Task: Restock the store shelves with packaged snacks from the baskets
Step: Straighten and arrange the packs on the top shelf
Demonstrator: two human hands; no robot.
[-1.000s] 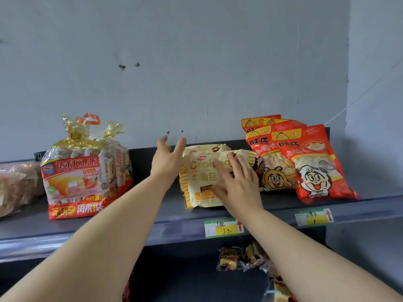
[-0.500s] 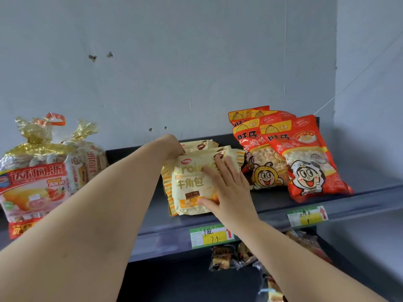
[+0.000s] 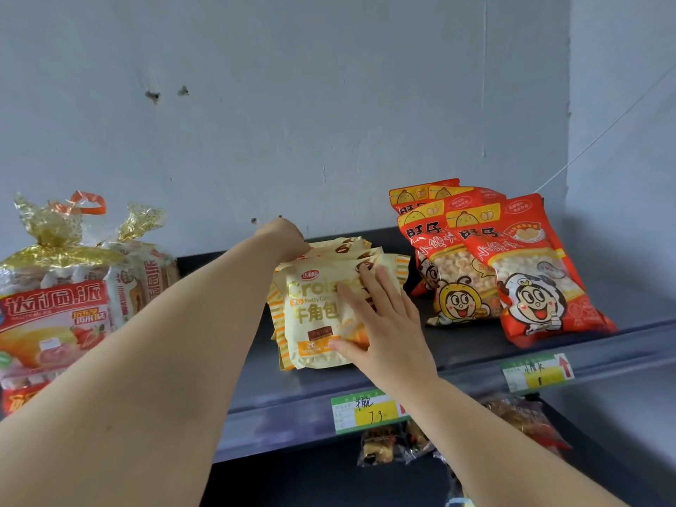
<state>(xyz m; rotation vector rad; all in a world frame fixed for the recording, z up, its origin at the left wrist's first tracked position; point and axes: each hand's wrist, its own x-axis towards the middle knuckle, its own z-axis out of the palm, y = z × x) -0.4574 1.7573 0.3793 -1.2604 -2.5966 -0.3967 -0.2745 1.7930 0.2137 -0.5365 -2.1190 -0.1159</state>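
Observation:
Several cream and yellow croissant packs (image 3: 314,316) stand leaning in a stack at the middle of the dark grey shelf (image 3: 457,360). My right hand (image 3: 380,323) lies flat with spread fingers on the face of the front pack. My left hand (image 3: 283,239) reaches over the top back of the stack; its fingers are hidden behind the packs, touching their upper edges. No basket is in view.
Red snack bags (image 3: 530,272) with a cartoon face lean to the right of the croissants. Large gold-topped cake bags (image 3: 62,305) stand at the left. Price tags (image 3: 365,411) hang on the shelf's front rail. More packets (image 3: 391,440) lie on the lower shelf. A grey wall backs everything.
My left hand went from open beside the stack to curled over its top back. My right hand stayed flat on the front pack. The view shifted slightly left.

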